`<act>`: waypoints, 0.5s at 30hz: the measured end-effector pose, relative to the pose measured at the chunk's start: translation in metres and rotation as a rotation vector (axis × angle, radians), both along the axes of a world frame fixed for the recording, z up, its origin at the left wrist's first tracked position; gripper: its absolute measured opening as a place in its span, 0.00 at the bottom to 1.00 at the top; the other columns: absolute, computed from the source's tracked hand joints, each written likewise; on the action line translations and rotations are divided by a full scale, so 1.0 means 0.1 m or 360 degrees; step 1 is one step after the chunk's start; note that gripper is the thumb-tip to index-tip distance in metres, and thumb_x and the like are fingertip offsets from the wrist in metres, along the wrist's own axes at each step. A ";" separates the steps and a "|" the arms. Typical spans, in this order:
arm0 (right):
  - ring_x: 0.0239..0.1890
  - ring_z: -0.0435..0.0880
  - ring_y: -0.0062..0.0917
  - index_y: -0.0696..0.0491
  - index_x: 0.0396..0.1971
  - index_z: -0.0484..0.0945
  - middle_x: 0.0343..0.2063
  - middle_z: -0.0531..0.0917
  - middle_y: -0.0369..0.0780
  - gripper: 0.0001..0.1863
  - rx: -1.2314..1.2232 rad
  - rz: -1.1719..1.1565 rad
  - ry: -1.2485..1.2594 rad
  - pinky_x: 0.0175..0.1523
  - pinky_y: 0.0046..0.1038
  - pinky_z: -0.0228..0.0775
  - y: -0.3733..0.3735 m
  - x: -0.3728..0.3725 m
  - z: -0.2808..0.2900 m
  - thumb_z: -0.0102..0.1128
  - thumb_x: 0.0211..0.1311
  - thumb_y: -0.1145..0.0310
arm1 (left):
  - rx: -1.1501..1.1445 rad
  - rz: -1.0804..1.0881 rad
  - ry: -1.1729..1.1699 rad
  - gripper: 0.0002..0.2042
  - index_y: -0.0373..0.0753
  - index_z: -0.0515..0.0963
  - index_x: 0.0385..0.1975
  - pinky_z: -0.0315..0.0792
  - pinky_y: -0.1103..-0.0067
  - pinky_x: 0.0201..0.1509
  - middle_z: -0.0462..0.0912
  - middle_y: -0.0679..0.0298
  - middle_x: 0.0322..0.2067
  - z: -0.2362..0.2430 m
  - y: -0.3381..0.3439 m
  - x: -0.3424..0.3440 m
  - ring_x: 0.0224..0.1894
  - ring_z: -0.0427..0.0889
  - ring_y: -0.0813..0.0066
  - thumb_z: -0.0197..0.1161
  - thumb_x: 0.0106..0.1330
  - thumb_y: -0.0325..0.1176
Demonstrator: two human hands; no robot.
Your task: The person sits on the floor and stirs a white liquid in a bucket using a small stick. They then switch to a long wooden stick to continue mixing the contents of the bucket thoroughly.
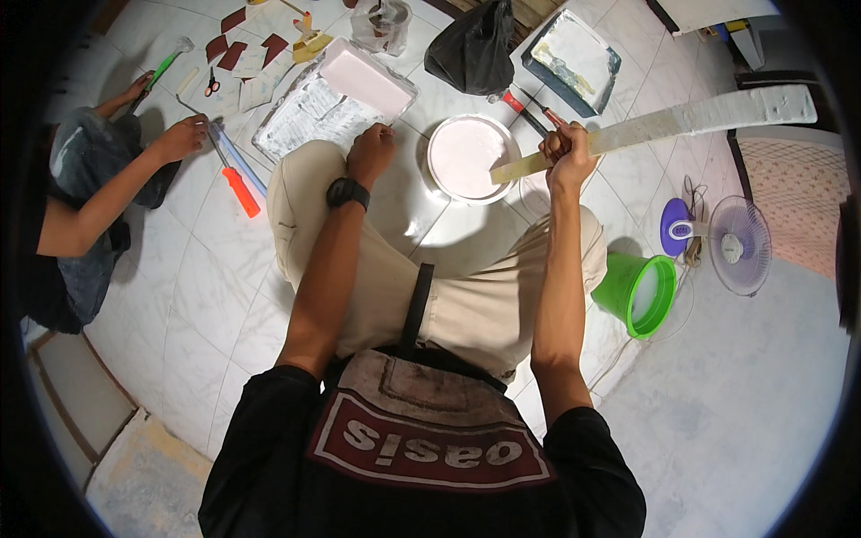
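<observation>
My right hand is closed around a long, flat, paint-stained stick. The stick's near end dips over the rim of a round white bucket of pale pink paint; its other end reaches far out to the right, coated in whitish paint. With fingers curled, my left hand rests by my left knee, a dark watch on its wrist, and nothing shows in it. Just beyond it lies a paint tray with pale pink paint in its deep end. A red-and-black handle lies beside the bucket.
At left, another person's hand holds a roller frame with an orange handle; their other holds a green-handled brush. Scissors, sandpaper pieces, a black bag, a second tray, a green bucket and fan surround me.
</observation>
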State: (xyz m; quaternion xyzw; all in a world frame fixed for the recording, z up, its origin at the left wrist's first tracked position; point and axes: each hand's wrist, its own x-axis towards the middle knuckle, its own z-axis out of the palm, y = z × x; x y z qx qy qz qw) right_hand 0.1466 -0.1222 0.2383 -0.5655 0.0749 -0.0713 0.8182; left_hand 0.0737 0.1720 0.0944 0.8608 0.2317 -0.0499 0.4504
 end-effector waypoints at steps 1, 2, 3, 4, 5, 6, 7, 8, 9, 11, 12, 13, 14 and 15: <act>0.10 0.54 0.17 0.51 0.16 0.61 0.11 0.59 0.31 0.13 0.0074 -0.0002 0.0020 0.18 0.25 0.51 -0.04 0.01 -0.04 0.54 0.56 0.73 | 0.0000 0.0000 0.0001 0.15 0.39 0.81 0.44 0.75 0.67 0.50 0.87 0.55 0.36 0.00 0.00 0.01 0.42 0.86 0.58 0.51 0.71 0.40; 0.10 0.54 0.17 0.50 0.15 0.61 0.11 0.57 0.31 0.14 0.0148 0.0000 0.0046 0.18 0.26 0.51 -0.08 0.00 -0.07 0.54 0.56 0.72 | -0.0001 0.0004 0.0008 0.15 0.38 0.81 0.44 0.75 0.67 0.50 0.87 0.55 0.37 0.00 0.01 0.00 0.42 0.86 0.58 0.51 0.71 0.41; 0.10 0.53 0.18 0.49 0.15 0.60 0.10 0.56 0.31 0.15 0.0222 0.0003 0.0073 0.18 0.26 0.50 -0.10 -0.01 -0.11 0.54 0.56 0.72 | -0.0002 0.0008 0.0015 0.15 0.38 0.81 0.45 0.75 0.67 0.50 0.87 0.55 0.37 0.00 0.01 -0.01 0.42 0.85 0.58 0.51 0.71 0.41; 0.10 0.51 0.19 0.47 0.13 0.56 0.09 0.54 0.31 0.18 0.0245 -0.0058 0.0084 0.18 0.27 0.49 -0.11 -0.02 -0.15 0.54 0.56 0.70 | 0.0000 0.0012 0.0010 0.15 0.38 0.81 0.45 0.75 0.67 0.50 0.87 0.55 0.37 0.00 0.00 -0.02 0.42 0.85 0.58 0.51 0.71 0.41; 0.10 0.51 0.19 0.46 0.13 0.55 0.09 0.53 0.31 0.18 0.0309 -0.0156 0.0088 0.18 0.27 0.49 -0.10 -0.04 -0.21 0.53 0.56 0.69 | 0.0007 0.0014 0.0007 0.15 0.38 0.81 0.45 0.75 0.67 0.50 0.87 0.55 0.37 0.00 0.01 -0.02 0.42 0.86 0.58 0.51 0.71 0.41; 0.10 0.51 0.20 0.46 0.12 0.54 0.09 0.53 0.31 0.19 0.0373 -0.0254 0.0094 0.19 0.27 0.49 -0.09 -0.06 -0.26 0.53 0.56 0.69 | 0.0014 0.0017 0.0003 0.15 0.38 0.81 0.45 0.75 0.67 0.50 0.87 0.55 0.37 -0.01 0.01 -0.02 0.42 0.86 0.58 0.51 0.71 0.41; 0.10 0.51 0.20 0.45 0.12 0.53 0.08 0.53 0.31 0.20 0.0437 -0.0353 0.0099 0.19 0.27 0.49 -0.08 -0.07 -0.31 0.53 0.56 0.68 | 0.0018 0.0019 -0.0002 0.16 0.38 0.81 0.45 0.75 0.67 0.50 0.87 0.55 0.37 -0.01 0.01 -0.01 0.42 0.86 0.58 0.52 0.71 0.41; 0.10 0.50 0.20 0.45 0.13 0.53 0.08 0.54 0.32 0.19 0.0433 -0.0417 0.0059 0.19 0.27 0.49 -0.06 -0.09 -0.34 0.52 0.57 0.67 | 0.0022 0.0019 -0.0004 0.16 0.38 0.81 0.45 0.75 0.67 0.49 0.87 0.55 0.37 -0.01 0.01 -0.01 0.42 0.85 0.58 0.52 0.71 0.41; 0.10 0.50 0.20 0.45 0.13 0.53 0.08 0.53 0.32 0.19 0.0443 -0.0484 0.0039 0.19 0.27 0.50 -0.05 -0.10 -0.36 0.51 0.58 0.67 | 0.0026 0.0018 -0.0007 0.16 0.38 0.81 0.45 0.76 0.67 0.49 0.86 0.55 0.36 -0.01 0.01 -0.02 0.42 0.85 0.58 0.52 0.71 0.41; 0.10 0.51 0.20 0.45 0.13 0.54 0.08 0.53 0.32 0.18 0.0460 -0.0624 0.0000 0.19 0.27 0.50 -0.02 -0.15 -0.39 0.50 0.58 0.67 | -0.0006 -0.0001 0.0059 0.15 0.41 0.81 0.45 0.75 0.62 0.53 0.85 0.51 0.42 0.00 0.00 -0.01 0.47 0.83 0.51 0.50 0.70 0.41; 0.10 0.51 0.20 0.46 0.14 0.53 0.09 0.53 0.32 0.18 0.0445 -0.0641 -0.0046 0.19 0.27 0.50 -0.02 -0.17 -0.38 0.49 0.59 0.67 | -0.0023 -0.0012 0.0093 0.15 0.43 0.81 0.46 0.74 0.60 0.56 0.85 0.50 0.45 0.00 0.00 -0.02 0.50 0.82 0.47 0.49 0.70 0.41; 0.10 0.51 0.20 0.46 0.15 0.53 0.09 0.53 0.32 0.17 0.0444 -0.0600 -0.0103 0.19 0.27 0.50 -0.03 -0.18 -0.36 0.49 0.59 0.67 | -0.0031 -0.0007 0.0090 0.15 0.43 0.81 0.46 0.74 0.60 0.55 0.85 0.50 0.45 0.01 0.01 -0.02 0.50 0.82 0.47 0.49 0.70 0.41; 0.10 0.51 0.20 0.46 0.15 0.54 0.09 0.52 0.32 0.17 0.0440 -0.0557 -0.0163 0.19 0.26 0.50 -0.05 -0.18 -0.30 0.49 0.60 0.67 | -0.0042 -0.0002 0.0084 0.15 0.43 0.81 0.46 0.74 0.60 0.55 0.85 0.50 0.45 -0.01 0.01 0.00 0.50 0.82 0.47 0.49 0.70 0.41; 0.10 0.51 0.20 0.47 0.15 0.54 0.09 0.52 0.32 0.17 0.0437 -0.0515 -0.0223 0.19 0.26 0.50 -0.06 -0.18 -0.24 0.48 0.60 0.67 | -0.0053 0.0002 0.0077 0.15 0.43 0.81 0.46 0.74 0.60 0.55 0.85 0.50 0.45 -0.02 0.00 0.00 0.50 0.82 0.47 0.49 0.70 0.41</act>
